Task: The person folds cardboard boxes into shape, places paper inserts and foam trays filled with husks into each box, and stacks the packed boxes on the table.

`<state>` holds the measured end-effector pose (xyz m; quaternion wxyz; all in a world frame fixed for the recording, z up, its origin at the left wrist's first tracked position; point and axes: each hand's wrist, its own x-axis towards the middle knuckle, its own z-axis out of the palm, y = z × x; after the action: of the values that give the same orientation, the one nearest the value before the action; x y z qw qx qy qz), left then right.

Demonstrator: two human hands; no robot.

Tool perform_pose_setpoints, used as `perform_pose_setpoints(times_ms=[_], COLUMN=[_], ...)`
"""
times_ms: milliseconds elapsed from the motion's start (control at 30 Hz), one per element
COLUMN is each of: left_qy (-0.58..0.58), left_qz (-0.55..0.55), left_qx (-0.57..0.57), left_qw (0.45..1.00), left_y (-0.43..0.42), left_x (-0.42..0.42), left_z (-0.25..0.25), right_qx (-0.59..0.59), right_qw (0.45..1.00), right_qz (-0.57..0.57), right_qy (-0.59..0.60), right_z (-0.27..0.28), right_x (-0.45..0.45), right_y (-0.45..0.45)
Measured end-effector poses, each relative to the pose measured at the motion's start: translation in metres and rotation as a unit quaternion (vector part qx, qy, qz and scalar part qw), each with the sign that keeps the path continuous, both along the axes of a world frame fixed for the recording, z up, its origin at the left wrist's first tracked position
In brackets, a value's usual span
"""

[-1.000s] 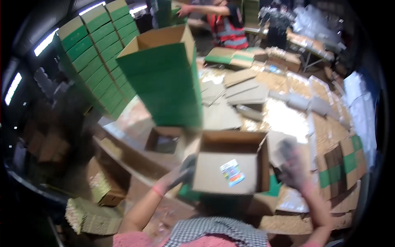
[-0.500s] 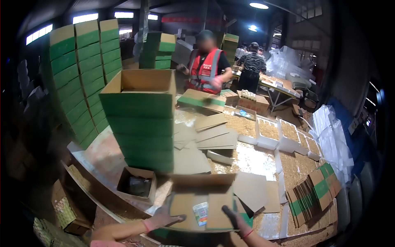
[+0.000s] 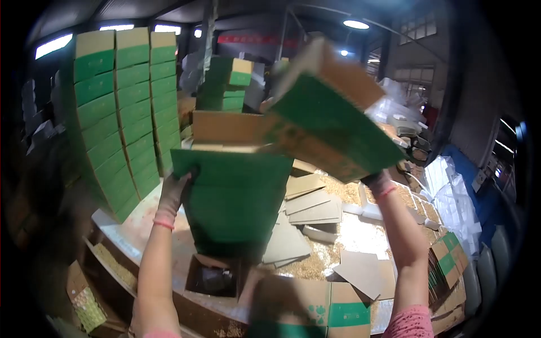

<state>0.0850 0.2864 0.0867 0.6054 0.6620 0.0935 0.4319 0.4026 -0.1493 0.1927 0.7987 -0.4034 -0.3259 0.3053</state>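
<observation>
The right hand (image 3: 378,183) touches the lower right edge of the raised box (image 3: 338,127); its dark fingers are mostly hidden behind the cardboard, so how far they close cannot be told. The raised box is tilted, its long axis sloping from the far upper left down toward the right hand, its green side facing near and its bare brown part turned upward. It is blurred and overlaps the upper right of the green stack (image 3: 236,197); whether the two touch cannot be told.

The left hand (image 3: 176,194) is against the left edge of the green stack, one dark fingertip on the near green face and the other fingers out of sight, so their spread cannot be told. The top of the green stack is open upward, its longer side running left to right.

Both arms reach forward and up, pink bands at the wrists, the right elbow slightly bent.

At the foot of the green stack, on the near side, is a small open carton (image 3: 194,273) with something dark inside. Flat boards (image 3: 307,205) lie to the right, and tall box columns (image 3: 127,118) stand far left.
</observation>
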Motion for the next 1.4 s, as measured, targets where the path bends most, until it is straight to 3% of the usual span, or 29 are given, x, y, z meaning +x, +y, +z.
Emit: perform_pose_setpoints(times_ms=[67,100,133,167,233,333,367,400,433,467,500,567,600,667,700,733,767,800,833,867,933,1000,1100,1133,1200,1233,1267,1333,1400], left_qy=[-0.042,-0.150,-0.191,-0.156,-0.123,-0.176,-0.170,-0.130,-0.136,-0.129,-0.098,0.095,0.225,0.336,0.374,0.405,0.436,0.478,0.520,0.527,0.480,0.506,0.497,0.475,0.443,0.430,0.434,0.179,0.086], left_qz=[-0.014,-0.068,-0.065,-0.059,-0.041,0.039,0.106,0.222,0.236,0.199,0.111,-0.198,-0.247,-0.140,-0.151,-0.175,-0.198,-0.164,-0.131,-0.094,-0.194,-0.156,-0.137,-0.117,-0.068,-0.072,-0.075,-0.031,0.141], left_qx=[0.058,0.088,0.057,0.050,0.051,0.097,0.149,0.164,0.174,0.193,0.211,0.155,0.106,0.226,0.141,0.127,0.114,0.116,0.116,0.029,-0.011,-0.070,0.001,0.016,-0.043,-0.168,-0.167,-0.199,0.045], left_qw=[0.997,0.982,0.978,0.985,0.990,0.979,0.968,0.952,0.946,0.952,0.966,0.963,0.936,0.904,0.904,0.888,0.871,0.855,0.836,0.844,0.856,0.846,0.857,0.872,0.893,0.884,0.882,0.963,0.985], left_y=[-0.006,-0.006,-0.040,-0.022,-0.011,-0.028,-0.038,-0.072,-0.104,-0.124,-0.137,-0.203,-0.224,-0.255,-0.265,-0.254,-0.243,-0.257,-0.270,-0.295,-0.292,-0.306,-0.343,-0.356,-0.371,-0.380,-0.385,-0.395,-0.409], left_x=[-0.002,0.000,-0.008,-0.004,-0.007,-0.001,-0.001,-0.014,-0.030,-0.047,-0.066,-0.090,-0.090,-0.092,-0.085,-0.069,-0.053,-0.053,-0.053,-0.051,-0.052,-0.052,-0.063,-0.068,-0.068,-0.065,-0.063,-0.065,-0.067], left_z=[-0.003,-0.012,0.012,-0.002,-0.010,-0.005,-0.007,-0.004,-0.007,-0.046,-0.123,-0.133,-0.180,-0.239,-0.241,-0.285,-0.329,-0.316,-0.302,-0.239,-0.240,-0.238,-0.233,-0.247,-0.284,-0.278,-0.258,-0.200,-0.150], right_qx=[-0.080,-0.118,-0.168,-0.140,-0.114,-0.134,-0.089,-0.033,-0.058,-0.123,-0.222,-0.349,-0.383,-0.423,-0.753,-0.620,-0.537,-0.450,-0.429,-0.432,-0.477,-0.510,-0.554,-0.538,-0.454,-0.378,-0.326,-0.243,-0.147], right_qw=[0.994,0.987,0.977,0.961,0.922,0.867,0.956,0.989,0.997,0.986,0.877,0.652,0.614,0.541,0.359,0.577,0.672,0.751,0.815,0.835,0.804,0.766,0.723,0.725,0.780,0.824,0.813,0.826,0.842], right_qz=[0.078,0.109,0.110,0.083,0.047,0.014,0.079,0.137,0.037,-0.103,-0.325,-0.598,-0.652,-0.726,-0.548,-0.530,-0.505,-0.470,-0.389,-0.329,-0.252,-0.239,-0.327,-0.340,-0.369,-0.386,-0.433,-0.478,-0.499], right_qy=[0.003,-0.016,-0.070,-0.225,-0.367,-0.481,-0.270,-0.050,0.045,-0.044,-0.277,-0.310,-0.226,-0.035,-0.058,0.023,0.061,0.113,-0.003,-0.091,-0.249,-0.310,-0.252,-0.261,-0.222,-0.173,-0.213,-0.172,-0.143], right_z=[-0.004,-0.007,-0.006,-0.003,-0.003,-0.026,-0.060,-0.088,-0.095,-0.126,-0.155,-0.209,-0.253,-0.338,-0.373,-0.402,-0.423,-0.446,-0.468,-0.458,-0.407,-0.403,-0.420,-0.374,-0.325,-0.309,-0.276,-0.183,-0.178], right_x=[-0.025,-0.043,-0.071,-0.093,-0.107,-0.097,-0.099,-0.105,-0.143,-0.158,-0.165,-0.195,-0.206,-0.228,-0.241,-0.251,-0.245,-0.239,-0.204,-0.189,-0.169,-0.166,-0.165,-0.186,-0.182,-0.170,-0.166,-0.180,-0.175], right_y=[0.060,0.090,0.123,0.148,0.172,0.164,0.144,0.118,0.067,0.014,-0.042,-0.165,-0.231,-0.361,-0.387,-0.396,-0.395,-0.394,-0.381,-0.363,-0.328,-0.309,-0.302,-0.317,-0.334,-0.340,-0.339,-0.339,-0.340])
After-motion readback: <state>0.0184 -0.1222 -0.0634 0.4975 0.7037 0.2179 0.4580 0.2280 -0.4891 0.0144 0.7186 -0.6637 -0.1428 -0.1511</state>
